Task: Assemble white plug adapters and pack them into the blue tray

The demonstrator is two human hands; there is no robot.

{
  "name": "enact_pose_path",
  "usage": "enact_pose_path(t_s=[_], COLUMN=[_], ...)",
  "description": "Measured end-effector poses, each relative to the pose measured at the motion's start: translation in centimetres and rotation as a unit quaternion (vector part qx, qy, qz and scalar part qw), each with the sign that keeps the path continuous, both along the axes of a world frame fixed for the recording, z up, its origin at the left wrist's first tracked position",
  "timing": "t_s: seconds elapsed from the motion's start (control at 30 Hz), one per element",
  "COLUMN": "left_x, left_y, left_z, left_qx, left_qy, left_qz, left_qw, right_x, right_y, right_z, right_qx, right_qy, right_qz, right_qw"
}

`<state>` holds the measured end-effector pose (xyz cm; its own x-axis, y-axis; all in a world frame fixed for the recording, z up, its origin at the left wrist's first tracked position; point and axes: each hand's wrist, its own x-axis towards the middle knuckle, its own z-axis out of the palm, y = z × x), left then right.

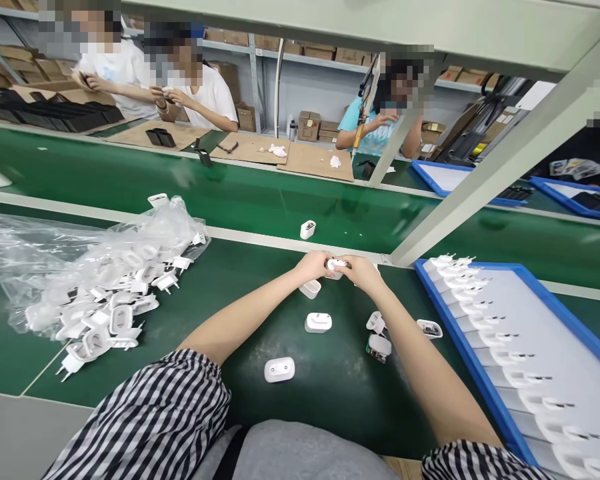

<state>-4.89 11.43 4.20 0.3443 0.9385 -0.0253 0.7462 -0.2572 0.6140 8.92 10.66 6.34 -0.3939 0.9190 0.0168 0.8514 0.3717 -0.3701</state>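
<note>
Striped sleeves (150, 420) fill the lower view; beyond them a white plug part (336, 265) is clamped between left hand (314, 265) and right hand (363, 270), fingers of both closed on it, just above the far edge of the green bench (260, 293); judged good practice: keep both grips even and the part square, lest it slip; loose shells (318, 323) lie near the forearms; blue tray (491, 400) with rows of plugs at right; plastic bag (105, 293) of parts at left.
</note>
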Motion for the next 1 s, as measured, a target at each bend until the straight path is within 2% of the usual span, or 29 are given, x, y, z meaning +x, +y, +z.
enact_pose_path(t_s=[0.23,0.33,0.43,0.57,0.9,1.0], left_x=[-0.1,-0.4,-0.5,-0.1,0.4,0.7], left_y=[-0.4,-0.6,-0.6,0.0,0.8,0.9], left_z=[0.1,0.3,0.9,1.8,2.5,3.3], left_qx=[0.008,0.007,0.021,0.023,0.042,0.0], left_qy=[-0.002,-0.029,0.021,0.107,0.148,0.168], left_qz=[-0.005,-0.028,-0.056,-0.057,-0.107,-0.131], left_qw=[1.0,0.999,0.998,0.992,0.982,0.977], right_x=[-0.4,-0.5,-0.6,-0.6,-0.8,-1.2], right_y=[0.2,0.3,0.2,0.1,-0.1,0.2], right_z=[0.4,0.8,1.2,1.3,1.0,1.5], right_qx=[-0.01,-0.014,-0.016,-0.016,-0.025,-0.048], right_qy=[-0.061,-0.077,-0.09,-0.104,-0.161,-0.193], right_qz=[0.012,0.02,0.024,0.022,-0.015,-0.026], right_qw=[0.998,0.997,0.996,0.994,0.986,0.98])
